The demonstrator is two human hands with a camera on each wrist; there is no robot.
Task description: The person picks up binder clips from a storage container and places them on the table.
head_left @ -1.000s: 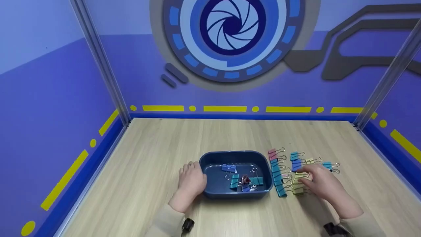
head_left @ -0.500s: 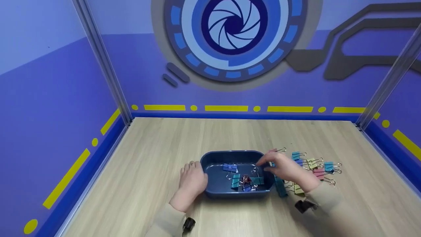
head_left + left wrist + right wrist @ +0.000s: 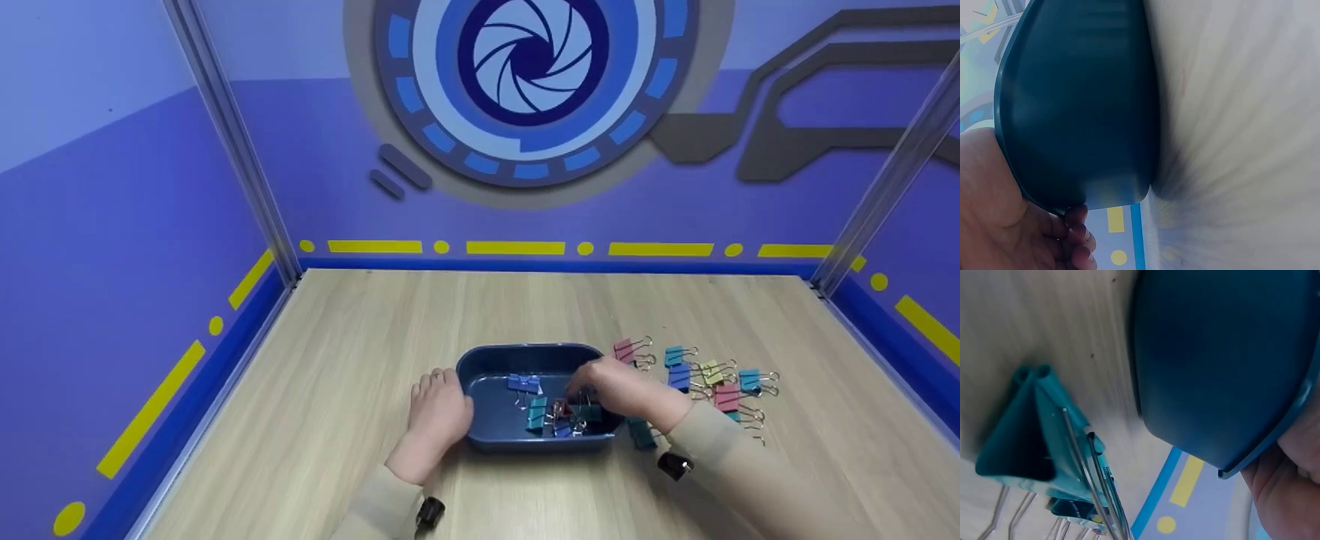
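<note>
A dark blue plastic box (image 3: 491,444) stands on the table with several binder clips inside. My left hand (image 3: 441,409) holds the box's left end, its fingers curled at the rim in the left wrist view. My right hand (image 3: 619,386) reaches over the right rim, fingers pointing down inside. Below those fingers lies a teal binder clip (image 3: 589,412); whether they touch or grip it is hidden. Also in the box are a blue binder clip (image 3: 523,383), another teal clip (image 3: 536,412) and a dark red clip (image 3: 561,407).
Right of the box lie several binder clips in groups: a pink clip (image 3: 624,349), a teal one (image 3: 641,433), a blue one (image 3: 679,377), a yellow one (image 3: 712,371) and a red one (image 3: 726,397). Blue printed walls (image 3: 525,225) stand behind the wooden table (image 3: 360,330).
My right hand has moved left from the yellow clips on the table, over the rim and down into the box. The left hand and the box have stayed in place.
</note>
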